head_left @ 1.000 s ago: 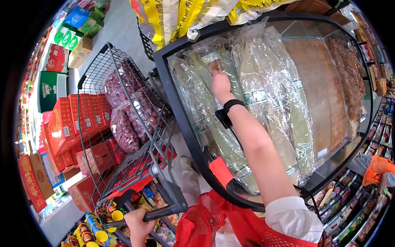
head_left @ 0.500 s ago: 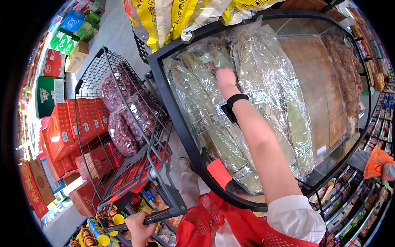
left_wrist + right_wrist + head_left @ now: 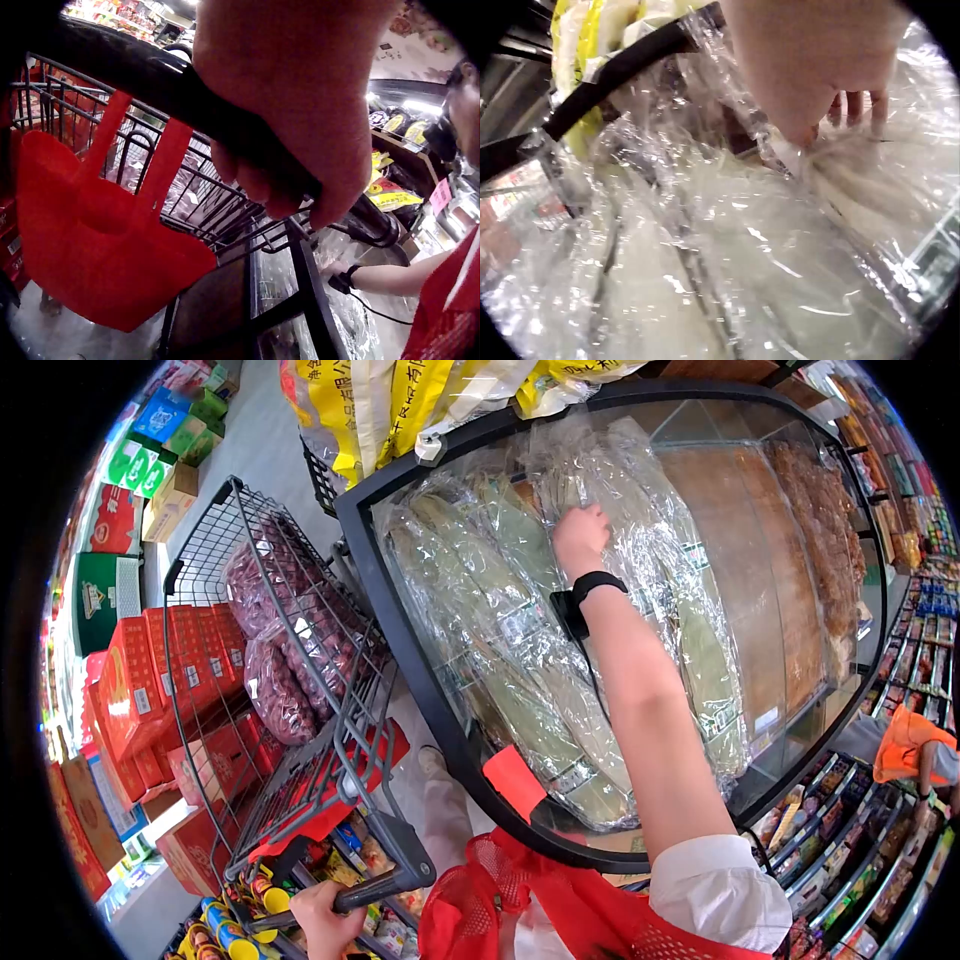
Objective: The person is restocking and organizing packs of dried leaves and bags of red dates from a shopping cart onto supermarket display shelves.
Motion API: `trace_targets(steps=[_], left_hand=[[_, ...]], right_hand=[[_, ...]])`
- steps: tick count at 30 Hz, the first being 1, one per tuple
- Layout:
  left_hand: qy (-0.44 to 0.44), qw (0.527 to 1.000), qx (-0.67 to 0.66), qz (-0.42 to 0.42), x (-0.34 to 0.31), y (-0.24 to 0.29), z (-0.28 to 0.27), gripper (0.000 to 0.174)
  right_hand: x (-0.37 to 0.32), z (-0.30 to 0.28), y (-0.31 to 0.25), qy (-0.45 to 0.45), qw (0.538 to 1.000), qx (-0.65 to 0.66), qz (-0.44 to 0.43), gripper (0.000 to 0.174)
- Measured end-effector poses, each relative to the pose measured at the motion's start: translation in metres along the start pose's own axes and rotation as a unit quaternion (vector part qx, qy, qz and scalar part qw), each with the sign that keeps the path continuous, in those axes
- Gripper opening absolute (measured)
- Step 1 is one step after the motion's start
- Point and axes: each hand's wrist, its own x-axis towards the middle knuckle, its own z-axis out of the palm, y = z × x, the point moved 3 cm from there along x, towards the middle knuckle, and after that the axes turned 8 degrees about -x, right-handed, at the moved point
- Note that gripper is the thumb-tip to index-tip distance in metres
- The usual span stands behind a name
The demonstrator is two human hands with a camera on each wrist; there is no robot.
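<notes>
My left hand (image 3: 328,912) grips the handle (image 3: 247,150) of a wire shopping cart (image 3: 235,585), its fingers wrapped round the dark bar. Over a glass-sided bin with a black frame (image 3: 440,730), my right hand (image 3: 582,540) reaches down to long clear plastic bags (image 3: 620,480) of pale green, leaf-like goods. In the right wrist view the thumb and spread fingers (image 3: 853,109) of this hand touch the crinkled plastic, with a gap between them. More such bags (image 3: 520,630) lie to its left. A black band with a small device sits on the right wrist.
Purple-red produce in mesh bags (image 3: 275,680) fills part of the cart. Red boxes (image 3: 140,680) are stacked left of it. Yellow printed sacks (image 3: 390,410) stand behind the bin, and brown goods (image 3: 740,540) lie in its right part. Another person in orange (image 3: 905,745) is at the right.
My right hand has left a spot with a brown patch on the left bags and moved right onto the neighbouring bag. The left hand stays on the cart handle.
</notes>
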Motion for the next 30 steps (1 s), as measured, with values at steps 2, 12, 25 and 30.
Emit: trace_targets(steps=[2,12,25,30], left_hand=[[0.007,1.000,0.012,0.017,-0.003,-0.006,0.002,0.020],[-0.004,1.000,0.008,0.015,-0.006,-0.011,0.000,0.019],[-0.121,0.991,-0.024,-0.053,0.009,0.013,-0.014,0.017],[-0.163,0.982,-0.033,-0.087,0.004,-0.004,-0.007,0.020]], right_hand=[[-0.004,0.000,-0.009,-0.042,0.989,0.025,-0.140,0.026],[0.017,-0.080,-0.003,0.001,0.983,-0.053,-0.178,0.039],[0.086,-0.022,0.100,-0.242,0.963,-0.068,-0.099,0.063],[0.093,0.010,0.145,-0.154,0.985,-0.007,-0.083,0.064]])
